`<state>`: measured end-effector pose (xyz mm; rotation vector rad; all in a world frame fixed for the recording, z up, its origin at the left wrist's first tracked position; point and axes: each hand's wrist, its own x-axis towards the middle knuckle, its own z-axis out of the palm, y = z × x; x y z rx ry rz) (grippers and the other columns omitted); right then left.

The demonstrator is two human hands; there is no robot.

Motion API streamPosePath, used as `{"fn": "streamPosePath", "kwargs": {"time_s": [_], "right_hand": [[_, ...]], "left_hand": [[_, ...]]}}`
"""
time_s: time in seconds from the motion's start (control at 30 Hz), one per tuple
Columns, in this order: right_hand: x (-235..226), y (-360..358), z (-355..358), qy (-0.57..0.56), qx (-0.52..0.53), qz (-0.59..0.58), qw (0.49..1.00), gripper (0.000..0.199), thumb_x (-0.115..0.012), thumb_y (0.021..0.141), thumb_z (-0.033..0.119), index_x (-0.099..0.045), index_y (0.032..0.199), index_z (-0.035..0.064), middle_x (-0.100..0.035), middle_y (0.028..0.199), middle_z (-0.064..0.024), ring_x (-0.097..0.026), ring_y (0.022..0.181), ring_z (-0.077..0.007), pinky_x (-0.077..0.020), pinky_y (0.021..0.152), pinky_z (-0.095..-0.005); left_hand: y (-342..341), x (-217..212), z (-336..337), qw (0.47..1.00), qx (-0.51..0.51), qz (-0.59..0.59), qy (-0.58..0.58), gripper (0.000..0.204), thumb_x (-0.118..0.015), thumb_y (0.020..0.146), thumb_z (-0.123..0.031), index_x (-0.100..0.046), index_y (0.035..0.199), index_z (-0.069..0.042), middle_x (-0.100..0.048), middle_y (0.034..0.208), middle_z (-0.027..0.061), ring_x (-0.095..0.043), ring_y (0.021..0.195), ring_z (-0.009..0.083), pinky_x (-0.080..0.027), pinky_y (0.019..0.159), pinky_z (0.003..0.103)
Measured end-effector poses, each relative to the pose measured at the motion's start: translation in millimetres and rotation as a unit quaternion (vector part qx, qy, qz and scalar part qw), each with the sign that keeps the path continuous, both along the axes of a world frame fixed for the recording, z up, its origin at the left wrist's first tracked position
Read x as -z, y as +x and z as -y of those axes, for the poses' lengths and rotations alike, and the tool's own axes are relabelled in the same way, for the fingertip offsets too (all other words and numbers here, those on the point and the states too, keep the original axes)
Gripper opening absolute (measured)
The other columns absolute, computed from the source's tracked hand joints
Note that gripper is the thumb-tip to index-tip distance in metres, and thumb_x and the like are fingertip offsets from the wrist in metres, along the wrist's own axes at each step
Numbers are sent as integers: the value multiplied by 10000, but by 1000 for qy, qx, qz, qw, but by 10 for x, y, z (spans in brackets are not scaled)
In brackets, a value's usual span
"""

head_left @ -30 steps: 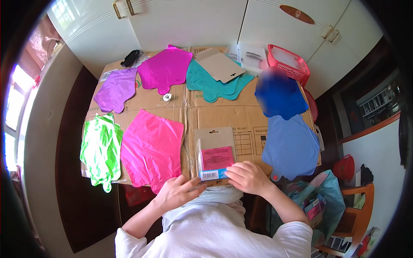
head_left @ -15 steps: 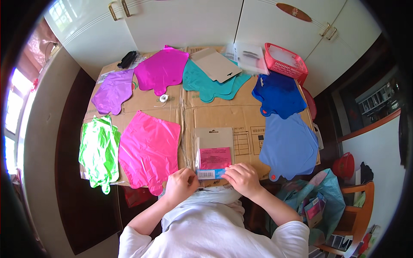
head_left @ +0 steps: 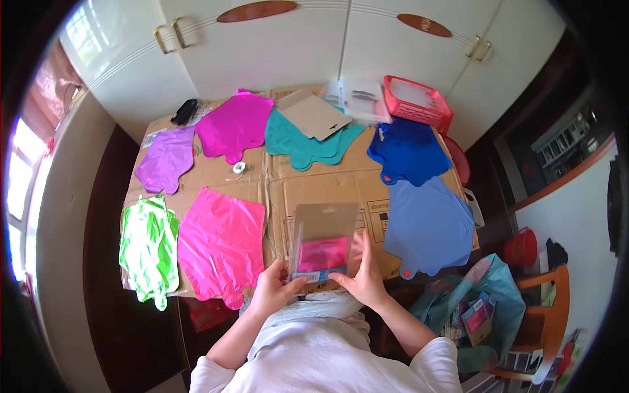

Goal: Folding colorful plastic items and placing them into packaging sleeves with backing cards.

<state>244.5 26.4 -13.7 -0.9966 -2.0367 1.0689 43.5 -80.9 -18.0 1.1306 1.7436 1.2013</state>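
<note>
A clear plastic packet (head_left: 324, 223) with a grey-brown backing card is tilted up at the near edge of the cardboard-covered table. Folded pink material and a blue and white label show in its lower part. My left hand (head_left: 274, 288) pinches its lower left corner, thumb in front. On the lower right, my right hand (head_left: 365, 278) grips the packet with the thumb on its front; its other fingers are apart at the side, partly behind it. A bright pink flat foil balloon (head_left: 223, 242) lies left of my left hand, and a periwinkle one (head_left: 429, 226) lies right of my right.
More flat balloons surround the cardboard (head_left: 282, 196): green (head_left: 149, 245), lilac (head_left: 165, 157), magenta (head_left: 236, 124), teal (head_left: 282, 134) under grey-brown cards (head_left: 311, 114), and dark blue (head_left: 409, 150). A small white roll (head_left: 239, 168) and red basket (head_left: 419, 108) sit farther back. A teal bag (head_left: 432, 308) stands right.
The packet was lying flat on the cardboard and is now tilted up in both hands. My left hand, formerly beside it, has taken its corner. The view has shifted slightly.
</note>
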Motion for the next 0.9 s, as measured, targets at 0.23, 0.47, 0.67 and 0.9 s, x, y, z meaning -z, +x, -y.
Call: {"fn": "streamPosePath", "kwargs": {"time_s": [0.23,0.47,0.67,0.9], "right_hand": [[-289,215,173,-337,-80,-203,916,280,-613,922,217,-542,1073,-9,-635,870,-48,-618,622,-114,-508,548,-248],[-272,849,-37,-52,341,-575,742,275,-565,942,250,-471,1135,78,-582,906,-76,-589,736,-174,-504,629,-310],[250,2110,-266,33,494,-676,546,510,-499,958,410,-349,1305,68,-488,1270,-91,-543,1060,-206,-447,934,-347],[-108,864,-319,37,413,-482,772,258,-528,913,194,-462,1146,105,-567,1072,-63,-552,756,-140,-419,651,-284]], "left_hand": [[195,-203,-76,969,58,230,63,139,-624,891,-72,-570,992,8,-619,776,26,-480,614,26,-378,504,191],[223,-371,-243,961,109,230,106,383,-373,1018,-270,-612,1041,29,-639,729,71,-301,420,33,-228,403,187],[-60,-791,36,938,57,177,293,248,-629,840,-186,-503,965,-13,-504,714,29,-428,578,88,-353,520,226],[-428,-2219,1049,644,114,-258,711,282,-573,883,-303,-623,1051,-83,-660,897,67,-613,678,150,-457,512,291]]}}
